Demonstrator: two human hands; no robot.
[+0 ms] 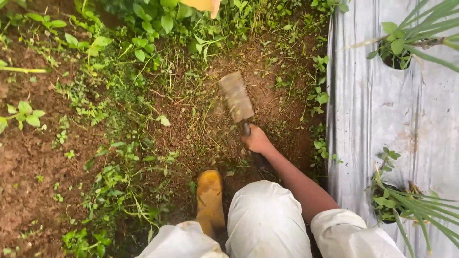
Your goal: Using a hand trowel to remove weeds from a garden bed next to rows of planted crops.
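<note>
The right hand (pixel 256 140), just below the centre of the frame, is closing tightly around the dark handle of a hand hoe (pixel 236 97), whose flat, soil-caked blade is pointing up toward the middle of the picture and resting on or just above the bare soil (pixel 28 157). The bare arm is running down to the lower right, between pale trousers and a pale sleeve. The left hand is not showing anywhere in the frame.

A yellow boot (pixel 209 199) is standing at lower centre, just below and left of the blade, and the tip of a second yellow boot (pixel 204 5) is peeking in at the top edge. Low green weeds (pixel 119 157) are spreading across the left half and around the cleared patch. Down the right side a sheet of silver plastic mulch (pixel 377 110) is lying flat, with leafy plants (pixel 406 33) growing through holes at upper right and lower right.

Judging from this layout, a pull of the blade toward the body is risking the near boot, since the two are close. A swing drifting right could tear the mulch edge, and the small weeds just beside it are leaving little room. The caked soil may also be dulling the blade's bite, causing it to skid.
</note>
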